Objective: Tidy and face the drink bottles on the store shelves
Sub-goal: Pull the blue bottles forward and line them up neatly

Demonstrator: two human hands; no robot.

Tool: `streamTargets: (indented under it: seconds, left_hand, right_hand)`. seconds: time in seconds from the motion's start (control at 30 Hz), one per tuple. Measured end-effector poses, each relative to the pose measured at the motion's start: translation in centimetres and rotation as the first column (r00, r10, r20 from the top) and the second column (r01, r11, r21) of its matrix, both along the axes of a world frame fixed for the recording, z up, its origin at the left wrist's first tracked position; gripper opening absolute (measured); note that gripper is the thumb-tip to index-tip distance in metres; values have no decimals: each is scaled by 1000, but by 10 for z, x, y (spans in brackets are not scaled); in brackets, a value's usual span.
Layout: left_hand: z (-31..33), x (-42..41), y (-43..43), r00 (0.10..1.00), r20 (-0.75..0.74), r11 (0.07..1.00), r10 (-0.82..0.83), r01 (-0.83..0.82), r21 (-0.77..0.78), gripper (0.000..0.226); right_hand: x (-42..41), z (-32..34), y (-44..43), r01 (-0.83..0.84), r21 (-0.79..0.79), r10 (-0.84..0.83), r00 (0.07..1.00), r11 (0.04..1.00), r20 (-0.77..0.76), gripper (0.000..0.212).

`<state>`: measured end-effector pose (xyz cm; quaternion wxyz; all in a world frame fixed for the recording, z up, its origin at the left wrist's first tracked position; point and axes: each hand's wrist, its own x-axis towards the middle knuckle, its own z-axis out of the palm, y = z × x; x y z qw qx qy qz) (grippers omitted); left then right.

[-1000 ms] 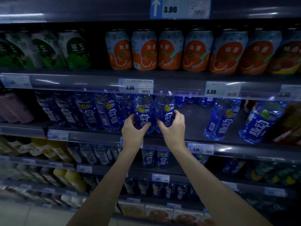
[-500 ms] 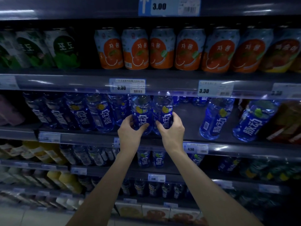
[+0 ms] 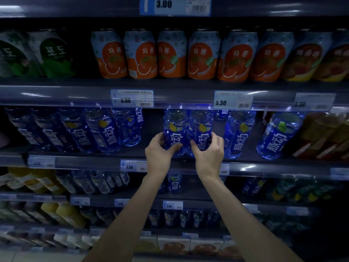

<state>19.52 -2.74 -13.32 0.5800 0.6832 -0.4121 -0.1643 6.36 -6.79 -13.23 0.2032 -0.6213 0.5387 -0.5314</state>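
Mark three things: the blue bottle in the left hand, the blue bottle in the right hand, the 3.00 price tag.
left-hand blue bottle (image 3: pixel 174 127), head view, on its upper label
right-hand blue bottle (image 3: pixel 201 129), head view, on its upper label
3.00 price tag (image 3: pixel 175 5), head view, beside the printed price

two blue drink bottles (image 3: pixel 186 129) stand upright, touching side by side at centre frame on the middle shelf (image 3: pixel 85 163), white-lettered labels facing out. more blue bottles (image 3: pixel 79 129) line up left, two more (image 3: pixel 255 133) right, gaps between.
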Motion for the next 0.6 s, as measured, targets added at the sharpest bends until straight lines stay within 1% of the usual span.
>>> streamTargets:
  seconds: [0.27,0.47,0.6]
  left_hand:
    - [1,-24,-7,999,-12,998,-53,53,-29,50]
    - [1,-32,-9,999,-7,999,-38,38,-29,53]
    - [2,-31,-8,999,-4,999,-32,32,-13,55]
  right_hand:
    - [-19,3,-3,97,9,-97,995,995,1,69]
    - [-21,5,0,160,16,-159,986,987,-53,69]
    - [-18,3,4,154,2,-154,988,988,1,64]
